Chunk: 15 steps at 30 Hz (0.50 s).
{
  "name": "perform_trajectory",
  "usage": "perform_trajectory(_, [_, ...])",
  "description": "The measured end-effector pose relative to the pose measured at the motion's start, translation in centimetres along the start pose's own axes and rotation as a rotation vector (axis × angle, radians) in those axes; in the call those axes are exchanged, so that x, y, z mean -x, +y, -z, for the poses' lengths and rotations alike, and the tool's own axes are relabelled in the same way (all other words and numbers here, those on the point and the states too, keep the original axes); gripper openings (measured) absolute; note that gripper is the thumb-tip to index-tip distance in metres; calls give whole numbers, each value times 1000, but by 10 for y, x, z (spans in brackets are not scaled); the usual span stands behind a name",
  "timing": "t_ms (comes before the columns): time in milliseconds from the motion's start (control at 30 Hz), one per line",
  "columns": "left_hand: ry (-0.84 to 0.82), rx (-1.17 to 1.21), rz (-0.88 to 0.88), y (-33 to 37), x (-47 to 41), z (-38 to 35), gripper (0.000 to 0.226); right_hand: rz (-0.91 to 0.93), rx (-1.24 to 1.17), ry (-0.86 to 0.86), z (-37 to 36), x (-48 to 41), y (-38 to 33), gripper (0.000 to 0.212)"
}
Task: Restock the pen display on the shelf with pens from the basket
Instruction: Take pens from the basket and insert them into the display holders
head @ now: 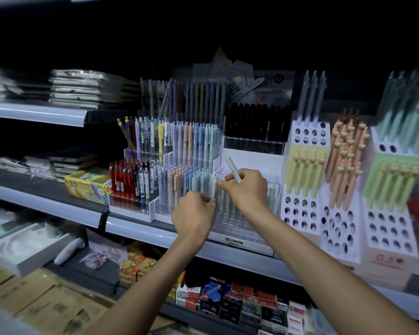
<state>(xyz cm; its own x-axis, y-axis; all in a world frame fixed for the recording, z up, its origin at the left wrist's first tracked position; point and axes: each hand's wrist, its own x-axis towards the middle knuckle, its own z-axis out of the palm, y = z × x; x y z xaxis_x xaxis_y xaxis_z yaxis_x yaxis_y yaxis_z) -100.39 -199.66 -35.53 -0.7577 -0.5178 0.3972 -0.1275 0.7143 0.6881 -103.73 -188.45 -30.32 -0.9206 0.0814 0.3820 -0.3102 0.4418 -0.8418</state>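
A clear tiered pen display [242,228] stands on the middle shelf, its front rows mostly bare holes. My right hand [246,187] grips a white pen [232,169] that sticks up to the left, while its fingertips pinch another pale pen [214,187] standing upright over the rack. My left hand [192,215] is just below and left, its fingers curled at the lower part of that same upright pen. Rows of pastel pens [191,180] fill the display to the left. The basket is out of sight.
White cardboard stands [302,213] with round holes hold green and peach pens to the right. Red and black pens [128,180] stand at the left, beside a yellow crayon box [87,184]. Small boxes [228,301] line the lower shelf. Notebooks [82,88] are stacked upper left.
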Motion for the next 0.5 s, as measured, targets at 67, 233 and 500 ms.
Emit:
perform_trajectory(67, [-40, 52, -9, -1, 4, 5, 20, -64, -51, -116, 11, 4, 1, 21])
perform_trajectory(233, [-290, 509, -18, 0, 19, 8, 7, -169, -162, -263, 20, 11, 10, 24])
perform_trajectory(500, [-387, 825, -4, 6, 37, 13, 19, -101, -334, -175, 28, 24, 20, 22])
